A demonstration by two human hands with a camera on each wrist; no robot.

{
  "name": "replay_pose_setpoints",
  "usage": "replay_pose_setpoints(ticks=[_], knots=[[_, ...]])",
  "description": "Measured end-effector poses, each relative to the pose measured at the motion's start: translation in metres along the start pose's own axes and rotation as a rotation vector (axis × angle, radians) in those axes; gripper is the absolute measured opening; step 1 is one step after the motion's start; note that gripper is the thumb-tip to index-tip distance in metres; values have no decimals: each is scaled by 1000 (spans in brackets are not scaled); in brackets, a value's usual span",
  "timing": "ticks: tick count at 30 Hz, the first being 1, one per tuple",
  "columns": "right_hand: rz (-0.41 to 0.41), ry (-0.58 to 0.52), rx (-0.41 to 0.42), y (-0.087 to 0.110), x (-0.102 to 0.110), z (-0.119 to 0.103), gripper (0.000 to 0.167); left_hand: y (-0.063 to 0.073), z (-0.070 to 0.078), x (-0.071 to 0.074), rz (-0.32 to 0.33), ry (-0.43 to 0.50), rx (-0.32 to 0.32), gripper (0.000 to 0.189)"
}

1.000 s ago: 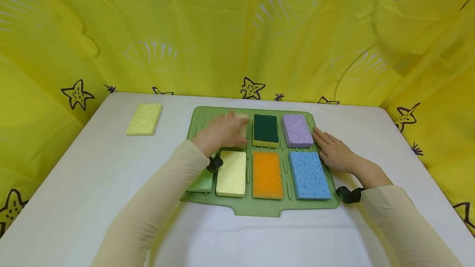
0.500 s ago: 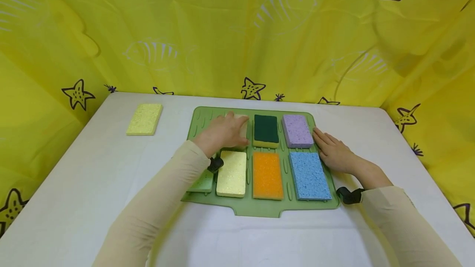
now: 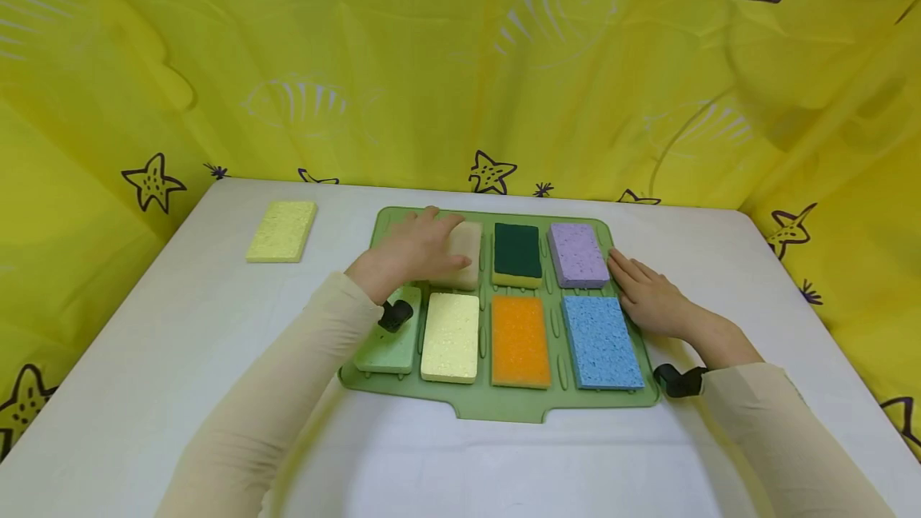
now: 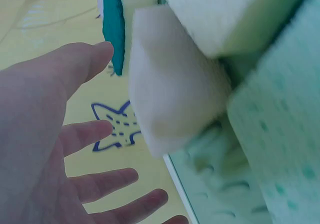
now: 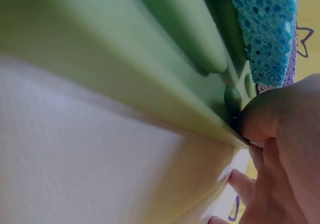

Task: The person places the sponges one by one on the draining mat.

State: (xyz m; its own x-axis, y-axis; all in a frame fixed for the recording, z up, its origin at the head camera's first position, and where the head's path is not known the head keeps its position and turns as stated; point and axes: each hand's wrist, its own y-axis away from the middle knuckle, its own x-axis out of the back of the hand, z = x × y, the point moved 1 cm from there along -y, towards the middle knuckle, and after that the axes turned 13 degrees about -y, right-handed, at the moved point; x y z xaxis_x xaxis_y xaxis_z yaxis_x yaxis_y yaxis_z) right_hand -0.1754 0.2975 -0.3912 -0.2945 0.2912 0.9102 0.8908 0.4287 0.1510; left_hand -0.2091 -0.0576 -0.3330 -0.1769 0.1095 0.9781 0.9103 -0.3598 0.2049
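Note:
My left hand (image 3: 413, 246) is over the back left of a green ridged tray (image 3: 496, 406), fingers spread. Beside it on the tray stands a beige sponge (image 3: 466, 250). In the left wrist view a gap separates the fingers from this beige sponge (image 4: 172, 79). My right hand (image 3: 651, 294) is at the tray's right edge. The right wrist view shows its thumb (image 5: 260, 116) over the rim and a finger just below, pinching the edge. Nearest to this hand are a blue sponge (image 3: 603, 342) and a purple sponge (image 3: 578, 254).
Also on the tray are a dark green-topped scouring sponge (image 3: 517, 250), an orange sponge (image 3: 520, 342), a cream sponge (image 3: 450, 338) and a light green sponge (image 3: 388, 350). A yellow sponge (image 3: 282, 232) lies on the white table at the back left. A yellow curtain (image 3: 432, 62) hangs behind.
My left hand has let go of the beige sponge and drawn back to the left, showing more of it and of the light green sponge. The right hand stays in place.

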Motion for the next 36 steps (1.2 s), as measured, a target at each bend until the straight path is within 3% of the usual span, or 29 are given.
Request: replay_pose_setpoints(ticks=[19,30,36], knots=[[-17,-5,-5,0,-1,1,56,24,-57,-7,100,33,117,62],[-18,-11,-10,-1,-1,1,56,35,-92,-21,204,14,170,60],[-16,-6,-12,0,1,-2,55,39,-107,-27,213,29,212,63]])
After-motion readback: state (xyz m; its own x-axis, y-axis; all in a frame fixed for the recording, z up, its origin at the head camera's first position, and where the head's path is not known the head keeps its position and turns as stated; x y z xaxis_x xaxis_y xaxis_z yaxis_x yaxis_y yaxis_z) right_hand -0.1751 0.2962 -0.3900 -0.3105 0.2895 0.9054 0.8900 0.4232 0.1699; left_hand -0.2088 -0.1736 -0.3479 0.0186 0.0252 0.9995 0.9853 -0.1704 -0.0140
